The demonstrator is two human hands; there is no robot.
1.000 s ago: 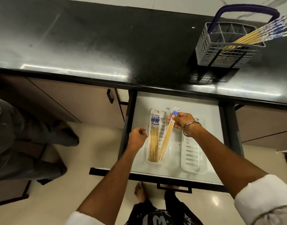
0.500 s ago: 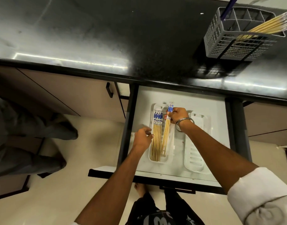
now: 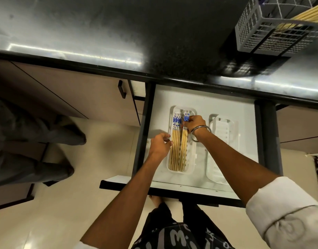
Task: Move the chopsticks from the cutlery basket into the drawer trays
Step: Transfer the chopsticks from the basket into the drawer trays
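- Resting beside the left tray (image 3: 191,159), the left hand (image 3: 159,145) holds nothing, fingers loosely curled.
- In that tray, the right hand (image 3: 195,124) pinches the chopsticks (image 3: 183,150) near their blue tops.
- Light, stiff, probably slippery; best gripped as a bundle.
- Beyond the tray, more wait in the basket (image 3: 273,33).

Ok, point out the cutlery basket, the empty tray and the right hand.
cutlery basket (image 3: 262,33), head view, grey mesh side wall.
empty tray (image 3: 224,130), head view, ribbed floor.
right hand (image 3: 195,124), head view, back of hand.
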